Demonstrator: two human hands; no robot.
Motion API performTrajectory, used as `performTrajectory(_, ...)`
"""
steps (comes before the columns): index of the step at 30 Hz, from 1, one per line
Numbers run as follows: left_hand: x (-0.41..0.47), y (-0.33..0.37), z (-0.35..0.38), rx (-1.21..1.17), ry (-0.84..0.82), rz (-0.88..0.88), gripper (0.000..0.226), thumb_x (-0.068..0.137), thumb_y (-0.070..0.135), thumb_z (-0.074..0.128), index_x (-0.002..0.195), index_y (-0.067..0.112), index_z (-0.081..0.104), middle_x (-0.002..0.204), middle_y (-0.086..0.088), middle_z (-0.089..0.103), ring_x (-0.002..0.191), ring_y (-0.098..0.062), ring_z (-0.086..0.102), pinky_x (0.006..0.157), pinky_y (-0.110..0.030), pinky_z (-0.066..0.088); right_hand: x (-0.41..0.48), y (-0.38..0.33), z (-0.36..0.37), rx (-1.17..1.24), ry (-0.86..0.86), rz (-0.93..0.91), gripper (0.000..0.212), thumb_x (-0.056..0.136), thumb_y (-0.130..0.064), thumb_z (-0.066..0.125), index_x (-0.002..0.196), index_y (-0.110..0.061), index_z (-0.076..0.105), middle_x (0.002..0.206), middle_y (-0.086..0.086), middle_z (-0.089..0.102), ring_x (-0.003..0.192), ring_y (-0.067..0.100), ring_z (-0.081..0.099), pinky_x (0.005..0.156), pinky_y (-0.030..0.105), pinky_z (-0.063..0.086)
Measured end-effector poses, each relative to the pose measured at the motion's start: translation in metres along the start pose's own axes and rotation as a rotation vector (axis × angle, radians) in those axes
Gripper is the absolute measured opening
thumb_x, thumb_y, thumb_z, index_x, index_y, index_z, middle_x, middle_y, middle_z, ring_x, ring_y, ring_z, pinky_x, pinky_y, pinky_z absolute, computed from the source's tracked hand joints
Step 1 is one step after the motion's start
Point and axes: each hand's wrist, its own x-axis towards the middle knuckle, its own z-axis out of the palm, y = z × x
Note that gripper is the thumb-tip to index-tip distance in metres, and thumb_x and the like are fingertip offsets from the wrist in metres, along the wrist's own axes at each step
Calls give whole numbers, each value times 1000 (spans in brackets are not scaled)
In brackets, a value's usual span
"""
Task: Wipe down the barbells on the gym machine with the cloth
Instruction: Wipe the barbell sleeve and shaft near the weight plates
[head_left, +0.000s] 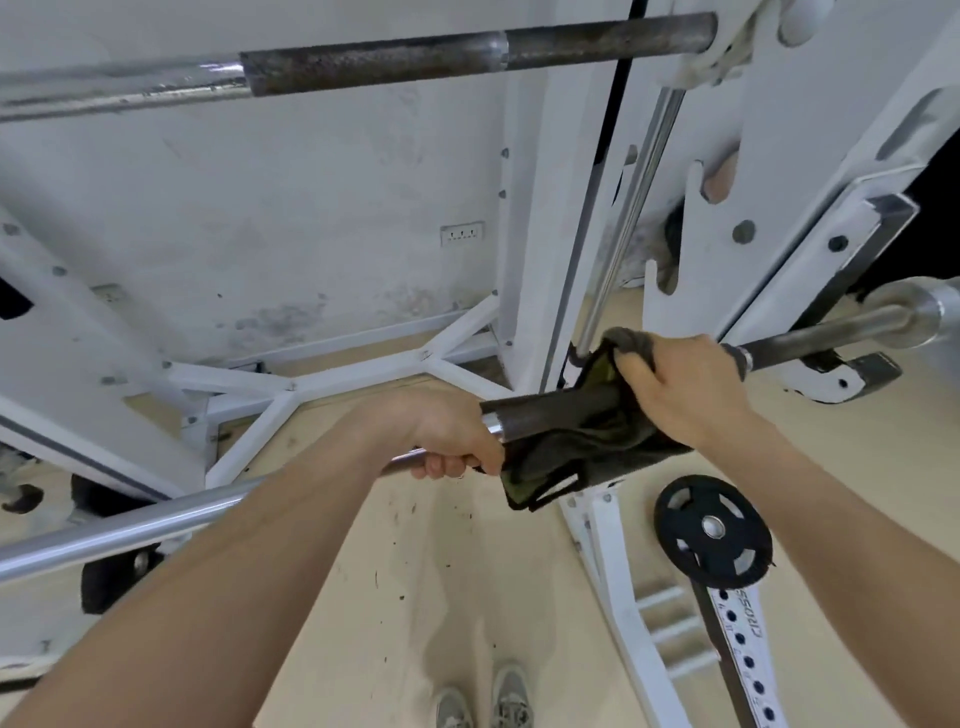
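A lower barbell (130, 525) runs from the bottom left up to the right, resting in the white machine's hooks. My left hand (441, 441) grips its smooth chrome part near the middle. My right hand (675, 389) holds a dark olive cloth (571, 447) wrapped over the bar's rough dark section, with loose cloth hanging below the bar. A second barbell (363, 65) crosses the top of the view, apart from both hands.
The white machine frame (524, 234) stands behind the bar, with a chrome guide rod (634, 218) and a hooked upright (691, 249) at right. A black weight plate (711, 527) hangs on a low peg at lower right. My shoes (488, 701) stand on the beige floor.
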Motion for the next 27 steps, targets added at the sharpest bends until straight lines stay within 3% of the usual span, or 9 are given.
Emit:
performTrajectory(2, 2, -1, 8, 94, 200, 26, 23, 76, 34, 62, 68, 14, 56, 57, 3, 59, 49, -15, 54, 56, -25, 46, -11, -45, 10, 101, 3, -84, 32, 98, -37, 39, 74, -18, 51, 56, -7, 47, 60, 26, 57, 67, 33, 37)
performTrajectory(5, 7, -4, 45, 668, 778, 129, 18, 83, 35, 48, 86, 20, 57, 79, 6, 60, 76, -18, 64, 62, -27, 43, -29, -92, 36, 133, 29, -230, 25, 90, -39, 39, 74, -22, 49, 68, -5, 58, 64, 21, 56, 72, 38, 44)
performTrajectory(8, -1, -2, 65, 771, 1032, 149, 15, 85, 36, 60, 87, 21, 54, 73, 4, 58, 61, -19, 56, 53, -27, 30, -18, -54, 37, 37, 4, -269, 29, 89, -43, 39, 80, -21, 55, 73, -5, 61, 66, 19, 57, 76, 36, 43)
performTrajectory(11, 4, -4, 49, 657, 852, 136, 17, 93, 33, 46, 82, 21, 51, 72, 5, 55, 59, -15, 48, 53, -28, 34, -10, 0, 23, -38, 66, -159, 38, 90, -45, 30, 73, -19, 52, 67, -1, 60, 66, 26, 57, 75, 35, 39)
performTrajectory(16, 10, 6, 25, 279, 394, 130, 12, 83, 24, 52, 75, 15, 51, 64, 0, 54, 54, -16, 52, 52, -22, 39, 1, 41, -2, -63, 118, 225, 41, 96, -37, 31, 68, -14, 50, 66, 11, 59, 78, 35, 59, 89, 41, 38)
performTrajectory(18, 6, 7, 20, 160, 291, 103, 10, 81, 24, 54, 80, 13, 54, 63, -2, 56, 49, -17, 49, 50, -21, 38, -1, 21, -1, 3, 185, 310, 38, 97, -32, 38, 68, -11, 50, 67, 17, 61, 73, 36, 60, 78, 41, 43)
performTrajectory(20, 3, 9, 24, 326, 434, 98, 9, 82, 26, 53, 79, 17, 54, 69, 1, 59, 56, -16, 55, 54, -22, 39, -16, -25, 13, 105, 209, 223, 31, 93, -33, 38, 74, -14, 53, 72, 10, 62, 69, 31, 58, 69, 38, 46)
performTrajectory(23, 7, 17, 51, 740, 865, 140, 23, 88, 29, 54, 109, 19, 55, 107, -1, 58, 97, -21, 57, 69, -30, 38, -38, -68, 40, 152, 123, -83, 24, 86, -34, 42, 90, -21, 61, 87, -4, 65, 86, 18, 58, 90, 35, 39)
performTrajectory(27, 20, 46, 79, 715, 1027, 183, 35, 92, 28, 55, 123, 17, 42, 115, -4, 53, 105, -23, 54, 75, -33, 43, -22, -6, 28, 124, 88, -237, 32, 89, -40, 41, 95, -21, 65, 90, -4, 68, 88, 20, 60, 90, 35, 38)
